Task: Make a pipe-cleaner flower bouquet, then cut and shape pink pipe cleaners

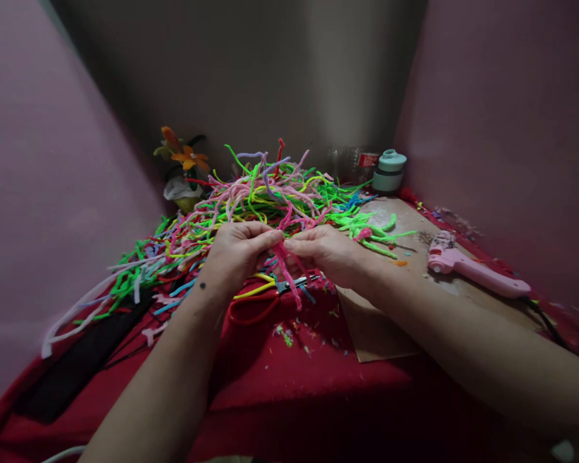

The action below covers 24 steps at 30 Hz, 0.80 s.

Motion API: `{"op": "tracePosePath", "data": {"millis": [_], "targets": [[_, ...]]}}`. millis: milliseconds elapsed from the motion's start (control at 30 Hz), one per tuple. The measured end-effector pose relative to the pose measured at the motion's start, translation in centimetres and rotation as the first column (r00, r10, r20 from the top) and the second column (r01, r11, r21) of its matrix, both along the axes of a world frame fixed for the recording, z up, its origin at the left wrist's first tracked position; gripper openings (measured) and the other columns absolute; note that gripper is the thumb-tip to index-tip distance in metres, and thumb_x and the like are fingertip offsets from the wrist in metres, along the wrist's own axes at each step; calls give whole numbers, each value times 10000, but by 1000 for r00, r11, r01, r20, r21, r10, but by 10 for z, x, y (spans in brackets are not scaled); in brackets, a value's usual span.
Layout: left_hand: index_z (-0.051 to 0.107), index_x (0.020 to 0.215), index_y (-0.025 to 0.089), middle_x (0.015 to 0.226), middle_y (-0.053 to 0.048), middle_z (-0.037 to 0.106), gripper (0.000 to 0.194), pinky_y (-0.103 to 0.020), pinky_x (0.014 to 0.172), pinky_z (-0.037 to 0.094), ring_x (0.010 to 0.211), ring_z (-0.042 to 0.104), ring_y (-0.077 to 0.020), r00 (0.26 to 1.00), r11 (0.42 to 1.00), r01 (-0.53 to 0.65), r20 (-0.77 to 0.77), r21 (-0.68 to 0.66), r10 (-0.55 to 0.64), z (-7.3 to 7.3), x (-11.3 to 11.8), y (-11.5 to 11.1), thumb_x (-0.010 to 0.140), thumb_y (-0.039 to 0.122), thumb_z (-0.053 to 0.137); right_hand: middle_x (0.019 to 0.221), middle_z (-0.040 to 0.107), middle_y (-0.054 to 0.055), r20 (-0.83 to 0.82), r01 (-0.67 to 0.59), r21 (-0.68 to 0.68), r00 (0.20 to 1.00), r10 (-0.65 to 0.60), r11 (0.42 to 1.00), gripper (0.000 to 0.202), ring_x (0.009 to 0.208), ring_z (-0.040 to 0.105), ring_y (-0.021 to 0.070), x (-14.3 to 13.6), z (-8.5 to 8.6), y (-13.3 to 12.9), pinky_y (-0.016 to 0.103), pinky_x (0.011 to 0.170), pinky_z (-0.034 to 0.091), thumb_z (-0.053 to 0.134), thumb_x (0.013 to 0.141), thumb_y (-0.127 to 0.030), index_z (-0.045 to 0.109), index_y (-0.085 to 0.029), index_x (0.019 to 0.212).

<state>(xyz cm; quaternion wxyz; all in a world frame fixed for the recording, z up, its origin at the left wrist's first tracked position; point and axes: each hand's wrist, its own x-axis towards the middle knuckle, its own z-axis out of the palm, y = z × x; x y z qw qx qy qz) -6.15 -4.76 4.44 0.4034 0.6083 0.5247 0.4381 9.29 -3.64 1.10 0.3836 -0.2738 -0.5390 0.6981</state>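
My left hand (244, 247) and my right hand (323, 251) meet in the middle of the view, fingertips nearly touching. Both pinch bright pink pipe cleaners (288, 280), whose fuzzy ends stick up above the fingers and dangle below them. How the strands are joined between the fingers is hidden. Just beneath my hands lies a pair of scissors (255, 310) with red and yellow handles, blades pointing right. Behind the hands rises a big tangled heap of pipe cleaners (251, 193) in pink, green, yellow, lilac and red.
A pink glue gun (477, 270) rests on a cardboard sheet (381, 328) at right, its cord trailing off. Orange flowers (189, 157) stand at back left, a teal-lidded bottle (390, 172) at back right. Coloured scraps dot the red cloth (289, 373). A long black item (77, 360) lies left.
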Motion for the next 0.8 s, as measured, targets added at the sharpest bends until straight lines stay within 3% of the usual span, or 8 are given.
{"op": "tracePosePath", "data": {"millis": [100, 300, 567, 667, 800], "targets": [[642, 577, 132, 377, 49, 421, 161, -175, 346, 189, 343, 316, -40, 999, 999, 10, -40, 42, -8, -2, 5, -1, 648, 274, 666, 566, 632, 27, 40, -21, 13, 999, 21, 1000, 256, 515, 559, 118, -1, 0, -1, 269, 551, 447, 692, 690, -352, 604, -146, 565], [668, 618, 135, 431, 43, 485, 127, -183, 382, 264, 394, 379, -57, 999, 993, 5, -45, 114, 0, -6, 6, 0, 635, 261, 668, 442, 525, -23, 31, 56, 146, 998, -61, 988, 271, 425, 443, 76, -2, -1, -2, 233, 474, 353, 673, 683, -311, 567, -145, 496], [670, 632, 128, 538, 26, 564, 100, -170, 433, 310, 478, 431, -59, 993, 984, 18, -120, 180, 4, -8, 8, 3, 630, 228, 668, 512, 584, -4, -10, 24, 10, 1000, -24, 1000, 149, 452, 511, 98, -3, -6, 1, 253, 496, 403, 690, 641, -254, 617, -131, 599], [659, 727, 139, 516, 39, 524, 183, -169, 403, 284, 434, 396, -51, 999, 994, 46, -16, 95, -45, -12, 7, 6, 670, 312, 668, 553, 607, 4, -31, 40, -25, 999, -41, 999, 170, 488, 531, 107, -4, -7, 1, 267, 529, 422, 729, 615, -273, 630, -137, 637], [619, 842, 166, 493, 60, 464, 289, -162, 370, 252, 389, 371, -43, 978, 986, 147, 160, -76, -134, -16, 3, 9, 698, 412, 666, 596, 623, 16, -107, 230, -31, 967, -232, 973, 145, 520, 525, 101, -3, -5, 2, 257, 535, 413, 725, 633, -263, 642, -145, 642]]}}
